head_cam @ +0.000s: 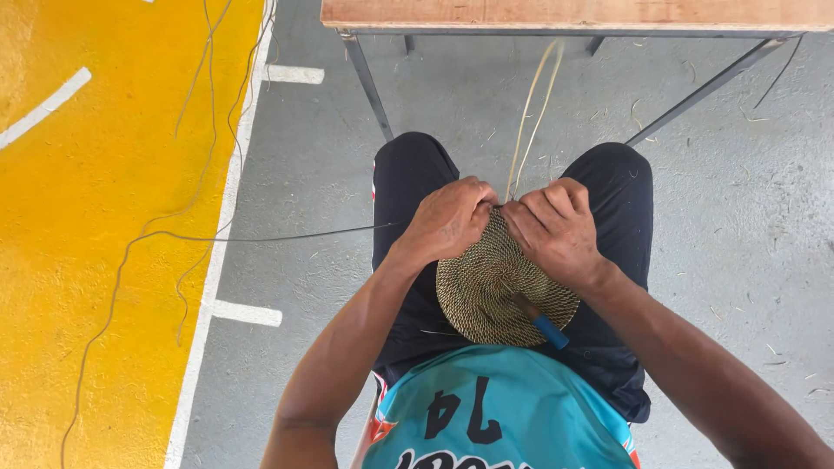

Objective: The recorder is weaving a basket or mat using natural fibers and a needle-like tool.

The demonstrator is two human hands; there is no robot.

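A grey concrete floor [738, 226] with a yellow painted strip [104, 260] runs under a wooden bench [573, 13]. The person sits with a round woven disc [486, 291] on their lap, its far edge between both hands. The left hand [447, 219] and right hand [556, 227] each close their grip on that rim, where pale strands [532, 113] rise. A blue-handled tool [543, 323] lies on the disc.

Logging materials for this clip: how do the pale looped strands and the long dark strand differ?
The pale looped strands rise from the hands toward the wooden table; the long dark strand trails left across the floor. The pale ones run paired, the dark one single. Both meet the round woven coiled disc.
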